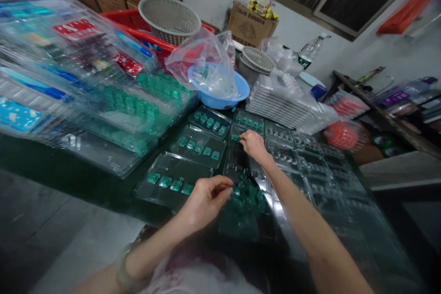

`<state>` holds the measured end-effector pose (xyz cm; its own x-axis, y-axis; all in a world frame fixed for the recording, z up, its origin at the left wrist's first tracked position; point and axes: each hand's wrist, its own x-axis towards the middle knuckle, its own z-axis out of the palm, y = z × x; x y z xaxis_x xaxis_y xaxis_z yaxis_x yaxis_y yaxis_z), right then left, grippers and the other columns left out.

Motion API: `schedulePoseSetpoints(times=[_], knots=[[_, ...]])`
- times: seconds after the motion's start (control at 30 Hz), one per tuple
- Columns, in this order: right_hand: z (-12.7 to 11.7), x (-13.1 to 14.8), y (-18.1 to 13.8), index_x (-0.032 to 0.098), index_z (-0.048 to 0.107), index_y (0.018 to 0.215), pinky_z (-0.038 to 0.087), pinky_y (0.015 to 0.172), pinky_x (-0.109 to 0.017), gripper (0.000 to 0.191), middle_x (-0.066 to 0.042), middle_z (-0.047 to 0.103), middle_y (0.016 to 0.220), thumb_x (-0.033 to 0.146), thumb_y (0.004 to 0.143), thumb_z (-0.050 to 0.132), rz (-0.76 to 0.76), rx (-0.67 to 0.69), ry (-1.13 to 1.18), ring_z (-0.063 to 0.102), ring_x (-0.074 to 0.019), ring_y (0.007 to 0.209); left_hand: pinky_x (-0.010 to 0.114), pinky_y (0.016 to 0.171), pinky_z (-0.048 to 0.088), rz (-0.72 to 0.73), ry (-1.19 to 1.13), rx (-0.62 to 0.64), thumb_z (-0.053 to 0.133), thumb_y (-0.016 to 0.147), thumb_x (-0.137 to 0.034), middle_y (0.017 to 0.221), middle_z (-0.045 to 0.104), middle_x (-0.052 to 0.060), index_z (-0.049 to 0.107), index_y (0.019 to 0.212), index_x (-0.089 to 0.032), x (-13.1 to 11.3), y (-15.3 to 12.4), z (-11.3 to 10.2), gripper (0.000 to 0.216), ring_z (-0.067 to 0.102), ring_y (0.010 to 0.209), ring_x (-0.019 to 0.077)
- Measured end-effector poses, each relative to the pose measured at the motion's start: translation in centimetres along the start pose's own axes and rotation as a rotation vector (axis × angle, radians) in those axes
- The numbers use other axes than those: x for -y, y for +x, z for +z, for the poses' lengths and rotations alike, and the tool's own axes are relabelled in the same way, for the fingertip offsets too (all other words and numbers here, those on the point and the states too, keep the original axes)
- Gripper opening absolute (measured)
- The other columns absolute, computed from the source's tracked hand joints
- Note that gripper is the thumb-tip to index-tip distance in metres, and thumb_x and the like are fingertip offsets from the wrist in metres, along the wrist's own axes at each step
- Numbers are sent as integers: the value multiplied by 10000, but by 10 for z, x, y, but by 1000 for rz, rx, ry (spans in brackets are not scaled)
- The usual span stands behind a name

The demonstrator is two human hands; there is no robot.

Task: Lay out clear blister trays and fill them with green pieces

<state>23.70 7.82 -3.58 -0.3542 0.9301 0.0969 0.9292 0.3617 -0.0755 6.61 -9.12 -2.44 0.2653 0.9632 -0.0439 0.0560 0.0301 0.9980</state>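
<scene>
My left hand [206, 200] is curled at the near edge of a dark table, its fingertips pinching into a heap of small green blocks [246, 195]. My right hand [253, 144] reaches further out and pinches a green block [235, 137] into a slot of a clear plastic tray [241, 133]. Filled clear trays [200, 146] with rows of green blocks lie to the left of it. Unfilled clear trays [310, 161] spread out to the right.
Stacks of packed clear trays [86, 82] pile up on the left. Behind stand a blue bowl [237, 94] under a plastic bag, a red crate [138, 27] with a grey basket, cardboard boxes, a stack of empty trays [282, 105] and a bottle.
</scene>
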Motion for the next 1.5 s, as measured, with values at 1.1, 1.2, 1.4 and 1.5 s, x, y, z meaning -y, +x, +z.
schedulePoseSetpoints(times=[1.1, 1.2, 1.4, 1.5], knots=[[-40, 30, -168, 227, 596, 994, 447, 591, -239, 222, -21, 603, 841, 230, 773, 574, -14, -221, 722, 554, -125, 656, 193, 418, 242, -134, 58, 143, 551, 759, -295, 518, 447, -38, 566, 706, -149, -13, 25, 12, 156, 407, 448, 71], [-44, 44, -168, 237, 582, 997, 448, 576, -236, 234, -24, 593, 887, 219, 764, 592, -74, -291, 812, 553, -121, 666, 175, 384, 155, -329, -535, 242, 667, 684, -274, 529, 427, -49, 546, 705, -137, -15, 24, 8, 184, 375, 426, 41], [-46, 55, -165, 223, 593, 880, 441, 590, -247, 104, -15, 579, 779, 213, 782, 562, -85, -336, 779, 536, -127, 657, 174, 374, 119, -373, -705, 204, 694, 679, -249, 517, 443, -41, 534, 656, -124, -13, 19, 14, 205, 372, 415, 33], [-44, 56, -164, 220, 590, 855, 441, 585, -250, 81, -11, 567, 750, 230, 783, 553, -53, -320, 773, 525, -127, 636, 179, 381, 122, -340, -656, 184, 687, 691, -301, 489, 420, -49, 552, 675, -123, -12, 16, 17, 224, 341, 411, 32]])
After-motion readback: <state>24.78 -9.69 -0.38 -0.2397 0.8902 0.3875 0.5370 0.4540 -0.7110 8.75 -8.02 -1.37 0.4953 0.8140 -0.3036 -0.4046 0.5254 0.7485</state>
